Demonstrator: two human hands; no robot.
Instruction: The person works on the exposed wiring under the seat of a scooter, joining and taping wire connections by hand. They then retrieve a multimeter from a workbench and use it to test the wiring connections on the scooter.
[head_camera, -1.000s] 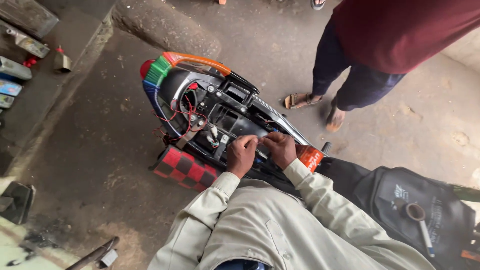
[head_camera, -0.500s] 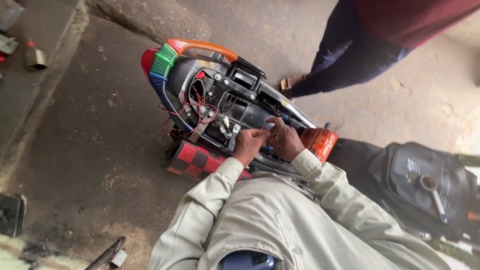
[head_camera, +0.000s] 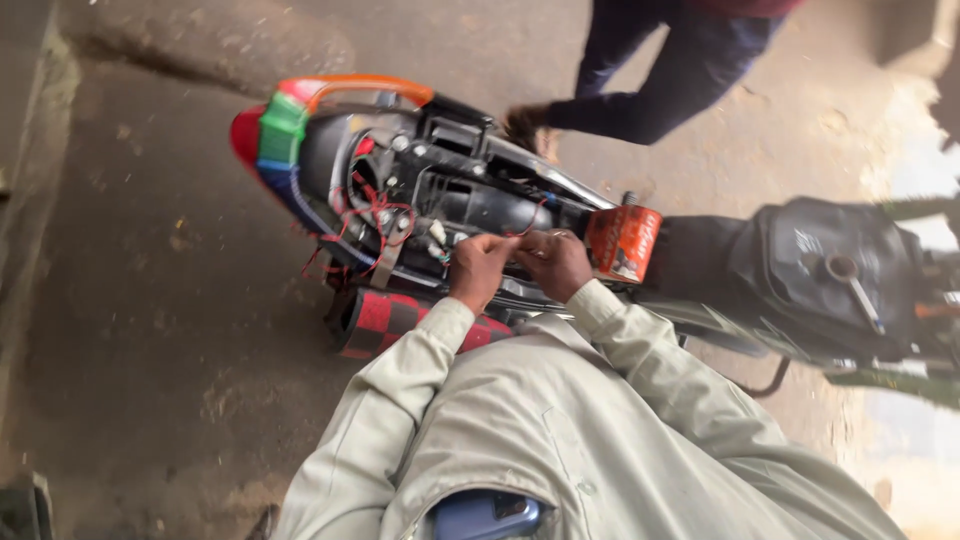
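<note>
As before, left hand (head_camera: 478, 268), right hand (head_camera: 556, 262) pinch wires (head_camera: 512, 240)

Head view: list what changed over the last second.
The bystander's legs stepped away toward the top of the view, and the camera shifted closer. Both hands, left hand and right hand, stayed together on the red wires inside the open motorcycle frame; the orange can stayed put.

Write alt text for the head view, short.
Both hands, left hand and right hand, pinch thin wires over a motorcycle's open rear frame, seat removed. An orange battery sits beside them; another person's legs stand beyond on concrete.
</note>
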